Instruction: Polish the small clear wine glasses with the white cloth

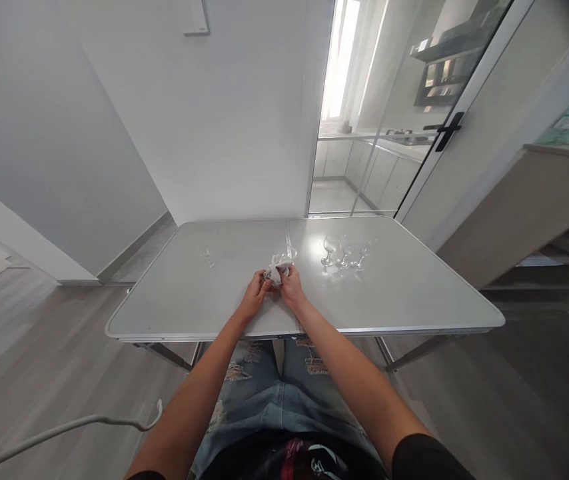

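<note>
Over the middle of a grey folding table (404, 300), both of my hands meet around a clear wine glass (288, 255) wrapped in a white cloth (275, 269). My left hand (255, 294) grips the glass from the left, and which part it holds is hidden by the cloth. My right hand (292, 287) presses the cloth against the glass from the right. The bowl of the glass pokes out above the cloth, tilted to the right.
Three clear wine glasses (344, 252) stand upright on the table's right half. A single small glass (208, 256) stands on the left half. A glass door (414, 100) opens to a kitchen behind. A wooden counter (529, 200) is at right, and a white cable (64, 430) crosses the floor.
</note>
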A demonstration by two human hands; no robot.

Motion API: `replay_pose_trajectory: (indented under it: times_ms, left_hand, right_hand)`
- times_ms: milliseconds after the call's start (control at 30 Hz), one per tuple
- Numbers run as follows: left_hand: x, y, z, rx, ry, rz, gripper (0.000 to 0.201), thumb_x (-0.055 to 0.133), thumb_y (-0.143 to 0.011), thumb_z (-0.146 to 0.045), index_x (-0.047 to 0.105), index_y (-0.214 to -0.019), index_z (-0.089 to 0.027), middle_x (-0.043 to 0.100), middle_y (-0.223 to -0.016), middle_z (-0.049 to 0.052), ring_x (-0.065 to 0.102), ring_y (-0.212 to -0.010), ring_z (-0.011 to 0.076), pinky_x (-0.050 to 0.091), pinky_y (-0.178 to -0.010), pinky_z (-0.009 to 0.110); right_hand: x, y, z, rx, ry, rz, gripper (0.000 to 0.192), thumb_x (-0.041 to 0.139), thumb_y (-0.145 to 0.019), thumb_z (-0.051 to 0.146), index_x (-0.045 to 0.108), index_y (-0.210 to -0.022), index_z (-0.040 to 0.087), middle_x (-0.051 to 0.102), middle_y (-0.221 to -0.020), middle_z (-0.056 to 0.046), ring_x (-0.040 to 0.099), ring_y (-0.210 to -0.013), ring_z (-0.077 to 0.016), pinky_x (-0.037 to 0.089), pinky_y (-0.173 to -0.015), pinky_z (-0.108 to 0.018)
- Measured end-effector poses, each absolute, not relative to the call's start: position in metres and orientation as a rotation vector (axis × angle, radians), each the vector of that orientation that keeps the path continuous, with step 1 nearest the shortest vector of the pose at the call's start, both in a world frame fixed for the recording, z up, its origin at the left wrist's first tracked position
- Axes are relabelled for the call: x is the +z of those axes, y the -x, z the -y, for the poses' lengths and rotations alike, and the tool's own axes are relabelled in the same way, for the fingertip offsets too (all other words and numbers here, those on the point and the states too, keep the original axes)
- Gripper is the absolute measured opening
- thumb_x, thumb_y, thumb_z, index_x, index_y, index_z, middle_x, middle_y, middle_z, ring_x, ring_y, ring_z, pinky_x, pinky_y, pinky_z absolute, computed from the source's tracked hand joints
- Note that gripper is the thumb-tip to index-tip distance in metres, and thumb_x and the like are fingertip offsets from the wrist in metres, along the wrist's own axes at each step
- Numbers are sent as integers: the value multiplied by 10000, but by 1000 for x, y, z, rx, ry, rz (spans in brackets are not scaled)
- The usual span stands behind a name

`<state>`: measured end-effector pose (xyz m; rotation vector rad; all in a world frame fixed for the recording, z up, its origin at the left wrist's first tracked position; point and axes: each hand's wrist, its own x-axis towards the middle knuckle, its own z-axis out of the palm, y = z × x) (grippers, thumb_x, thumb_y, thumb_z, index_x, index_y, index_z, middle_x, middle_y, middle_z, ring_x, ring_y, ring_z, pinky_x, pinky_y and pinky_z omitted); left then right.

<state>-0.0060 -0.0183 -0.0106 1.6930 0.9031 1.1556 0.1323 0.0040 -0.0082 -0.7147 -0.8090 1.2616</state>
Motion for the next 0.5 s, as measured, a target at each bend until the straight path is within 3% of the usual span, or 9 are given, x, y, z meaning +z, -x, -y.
replay_pose_trajectory:
  times_ms: [200,367,500]
  left_hand:
    - [-5,5,22,1169,-1648,-865,526,478,-958,-568,447,-1314,-182,617,-1006,62,620,-821,151,581,-779,338]
    - [1,5,23,1222,-1482,-776,515,423,-967,-595,477,-1270,-182,578,-999,59,579,-792,130,595,-733,321]
    - [-2,5,21,1243,-1433,-773,500,404,-962,-619,478,-1215,-194,553,-976,42,550,-735,106,596,-711,323]
  right_hand:
    - [-1,-130,3,1261,574,837,521,904,-554,278,582,-962,246,677,-822,31,640,-717,-138,538,-634,-244]
    - [8,-135,9,1411,459,923,371,844,-657,264,638,-963,236,723,-895,-27,680,-755,-192,555,-617,-301]
    - [11,-140,10,1295,396,835,433,825,-673,268,622,-1055,249,730,-971,-39,685,-942,-221,567,-779,-347]
